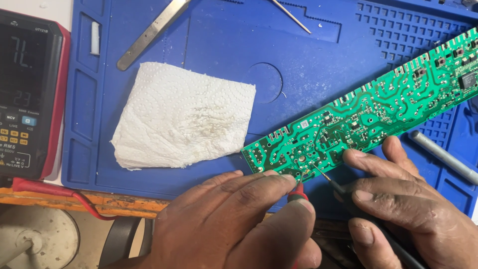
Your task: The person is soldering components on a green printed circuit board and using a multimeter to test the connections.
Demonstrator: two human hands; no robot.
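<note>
A long green circuit board (378,107) lies slanted across a blue work mat (298,60). My left hand (234,224) grips a red test probe (298,192) whose metal tip touches the board's lower left end. My right hand (403,204) grips a black test probe (343,192), and its thin tip rests on a solder point just beside the red one. The fingertips of my right hand also press on the board's near edge.
A red-cased multimeter (27,94) with a lit display stands at the left, its red lead (74,197) running under the mat's edge. A folded white paper towel (179,117) lies on the mat. Metal tweezers (149,32) lie at the top, a grey rod (443,157) at the right.
</note>
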